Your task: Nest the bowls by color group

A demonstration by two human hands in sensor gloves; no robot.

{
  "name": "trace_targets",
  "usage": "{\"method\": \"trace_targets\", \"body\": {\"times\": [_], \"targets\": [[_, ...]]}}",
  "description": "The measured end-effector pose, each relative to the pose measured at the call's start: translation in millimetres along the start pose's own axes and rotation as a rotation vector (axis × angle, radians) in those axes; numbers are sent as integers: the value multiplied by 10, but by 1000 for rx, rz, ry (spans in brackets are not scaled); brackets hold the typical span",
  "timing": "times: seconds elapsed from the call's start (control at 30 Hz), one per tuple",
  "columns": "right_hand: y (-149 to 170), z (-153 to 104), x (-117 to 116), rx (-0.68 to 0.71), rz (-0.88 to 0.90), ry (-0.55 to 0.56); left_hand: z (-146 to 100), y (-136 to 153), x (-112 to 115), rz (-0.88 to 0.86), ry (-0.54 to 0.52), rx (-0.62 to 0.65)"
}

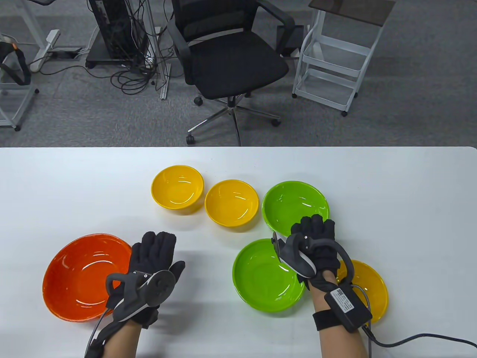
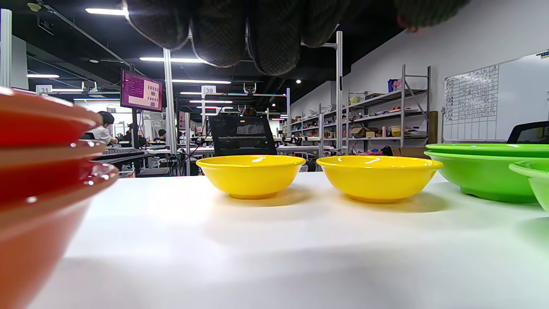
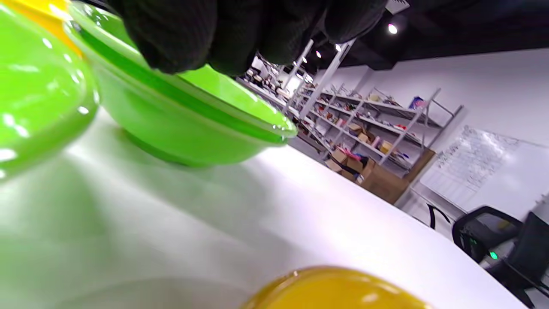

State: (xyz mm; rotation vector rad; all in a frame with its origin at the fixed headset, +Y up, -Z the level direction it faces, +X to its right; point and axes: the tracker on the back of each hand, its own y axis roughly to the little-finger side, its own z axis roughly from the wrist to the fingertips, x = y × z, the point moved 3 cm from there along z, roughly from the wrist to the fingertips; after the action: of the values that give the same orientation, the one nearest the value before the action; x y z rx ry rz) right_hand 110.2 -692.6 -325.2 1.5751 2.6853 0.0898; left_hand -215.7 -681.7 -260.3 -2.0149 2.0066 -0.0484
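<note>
right hand (image 1: 316,246) gripping near rim of far green bowl (image 1: 290,203); near green bowl (image 1: 264,278) just left, yellow bowl (image 1: 369,287) right of wrist. left hand (image 1: 152,261) flat, fingers spread, beside orange stack (image 1: 80,276). beyond, two yellow bowls (image 1: 205,195).

Beyond the white table (image 1: 74,179), a black office chair (image 1: 231,56) stood on grey carpet, flanked by a white rolling cart (image 1: 335,63) and a tangle of cables (image 1: 130,71). Storage shelves (image 2: 377,116), a whiteboard (image 2: 472,103) and a purple-lit monitor (image 2: 141,91) lined the workshop.
</note>
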Motion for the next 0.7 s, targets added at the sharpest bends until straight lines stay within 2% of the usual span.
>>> {"method": "trace_targets", "body": {"times": [0.1,0.2,0.33,0.4,0.5,0.7], "targets": [[14,-187,122,43,0,72,-5,-18,-3,2,-3,7],[-40,-512,247,131,33,96,-13,-48,-16,8,-12,17],[-241,-993,271,305,84,90,-18,-72,-17,8,-10,23],[-371,-1178,229,347,117,86,-15,-82,-7,9,-4,26],[-546,-1245,126,359,148,34,-17,-91,6,-5,8,28],[-743,-1112,-105,341,285,-141,-8,-110,32,-12,36,36]]}}
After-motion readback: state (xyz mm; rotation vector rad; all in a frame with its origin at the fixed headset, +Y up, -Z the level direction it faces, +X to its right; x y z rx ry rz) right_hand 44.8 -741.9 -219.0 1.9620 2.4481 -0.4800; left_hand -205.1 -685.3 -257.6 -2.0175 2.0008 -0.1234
